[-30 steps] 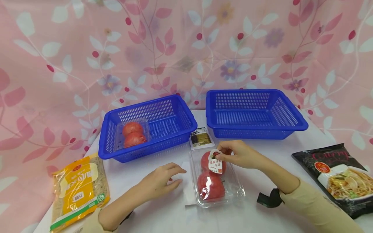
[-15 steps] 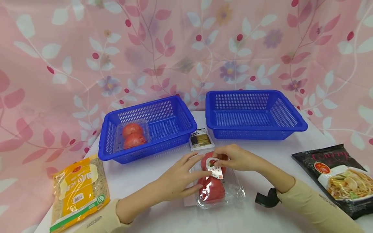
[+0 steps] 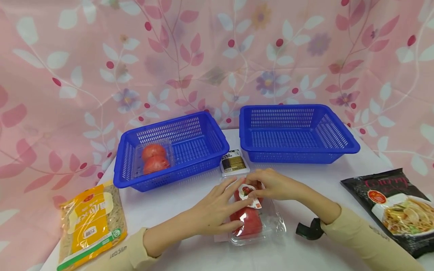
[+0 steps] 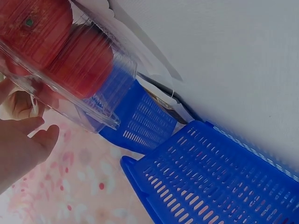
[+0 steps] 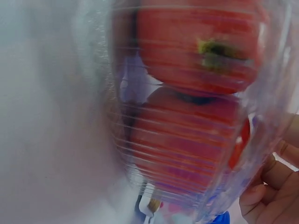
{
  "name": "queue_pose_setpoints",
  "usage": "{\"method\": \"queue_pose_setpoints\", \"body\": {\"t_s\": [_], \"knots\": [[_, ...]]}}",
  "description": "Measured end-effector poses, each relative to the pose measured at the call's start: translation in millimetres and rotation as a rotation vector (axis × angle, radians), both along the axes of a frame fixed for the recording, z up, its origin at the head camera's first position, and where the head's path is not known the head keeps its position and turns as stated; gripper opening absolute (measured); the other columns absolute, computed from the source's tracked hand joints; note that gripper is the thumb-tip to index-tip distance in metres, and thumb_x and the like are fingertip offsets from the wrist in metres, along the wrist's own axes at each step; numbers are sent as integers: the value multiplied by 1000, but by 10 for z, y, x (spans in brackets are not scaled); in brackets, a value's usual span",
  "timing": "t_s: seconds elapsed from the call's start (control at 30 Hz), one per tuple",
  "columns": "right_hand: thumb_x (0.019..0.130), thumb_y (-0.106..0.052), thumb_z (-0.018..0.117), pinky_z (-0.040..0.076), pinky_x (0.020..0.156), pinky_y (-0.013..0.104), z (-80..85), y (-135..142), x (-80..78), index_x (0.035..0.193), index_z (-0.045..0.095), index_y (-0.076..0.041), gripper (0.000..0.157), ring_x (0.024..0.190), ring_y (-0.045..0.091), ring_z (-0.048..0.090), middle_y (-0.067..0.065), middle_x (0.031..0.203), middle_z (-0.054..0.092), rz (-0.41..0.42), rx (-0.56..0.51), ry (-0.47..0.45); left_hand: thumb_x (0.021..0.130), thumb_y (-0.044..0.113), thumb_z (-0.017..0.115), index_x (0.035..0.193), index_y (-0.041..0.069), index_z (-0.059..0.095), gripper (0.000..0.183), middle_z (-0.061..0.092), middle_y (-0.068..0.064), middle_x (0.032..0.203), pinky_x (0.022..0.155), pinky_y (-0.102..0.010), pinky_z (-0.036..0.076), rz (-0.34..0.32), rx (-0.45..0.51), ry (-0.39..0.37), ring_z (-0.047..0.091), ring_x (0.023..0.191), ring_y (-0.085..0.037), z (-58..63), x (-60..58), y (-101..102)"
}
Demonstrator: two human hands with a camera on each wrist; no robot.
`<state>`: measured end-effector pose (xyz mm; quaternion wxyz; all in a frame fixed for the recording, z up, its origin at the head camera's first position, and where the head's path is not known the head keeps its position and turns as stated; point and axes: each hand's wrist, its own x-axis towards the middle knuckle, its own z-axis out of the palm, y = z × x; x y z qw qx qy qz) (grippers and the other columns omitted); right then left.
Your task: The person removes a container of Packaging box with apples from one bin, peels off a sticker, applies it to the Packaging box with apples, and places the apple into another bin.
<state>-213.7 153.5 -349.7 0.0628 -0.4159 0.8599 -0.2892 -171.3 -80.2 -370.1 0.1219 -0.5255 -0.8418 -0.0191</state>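
Note:
A clear plastic clamshell pack (image 3: 272, 226) with two red apples (image 3: 249, 222) lies on the white table in front of the person. On its top is a white paper label (image 3: 250, 196) with a red fruit picture. The right hand (image 3: 276, 185) pinches the label's upper part between thumb and index finger. From the left, the left hand (image 3: 217, 210) reaches over the pack with its fingers spread, fingertips at the label and lid. The left wrist view shows the pack's ribbed side (image 4: 93, 70) and the left hand (image 4: 21, 144) beside it. Ribbed plastic fills much of the right wrist view.
A blue basket (image 3: 176, 177) at back left holds another apple pack (image 3: 156, 156). Another blue basket (image 3: 298, 155) stands at back right. Between them lies a small flat black-and-gold packet (image 3: 234, 162). A yellow grain bag (image 3: 93, 222) is at left, a black curry noodle bag (image 3: 393, 207) at right.
The left hand has moved right from beside the pack to over it, fingers now at the label. The right hand has shifted slightly left and down, still pinching the label, which lies closer to the lid.

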Motion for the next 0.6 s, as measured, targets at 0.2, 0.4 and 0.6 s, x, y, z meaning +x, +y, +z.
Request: {"method": "queue_pose_setpoints", "body": {"t_s": [0.2,0.4,0.6], "knots": [[80,-17,71,45,56,22,5,14,27,103,60,-13,25,64,5,48,-12,71,51,-28,-2,11,90,51,46,137,29,43,52,3,-16,152,100,-47,32,-20,10,2,6,137,-31,-25,-8,-5],[80,-17,71,45,55,21,3,13,35,105,58,-15,29,62,4,48,-13,68,50,-48,-20,18,90,47,49,136,33,45,49,4,-18,151,96,-46,37,-39,33,16,4,138,-30,-34,-9,-16],[80,-21,71,42,54,21,-61,7,63,107,58,-17,30,62,5,46,-14,67,47,-76,-28,43,90,48,48,134,34,47,46,6,-19,151,100,-49,28,-4,22,90,4,137,-33,-45,51,-26]]}}
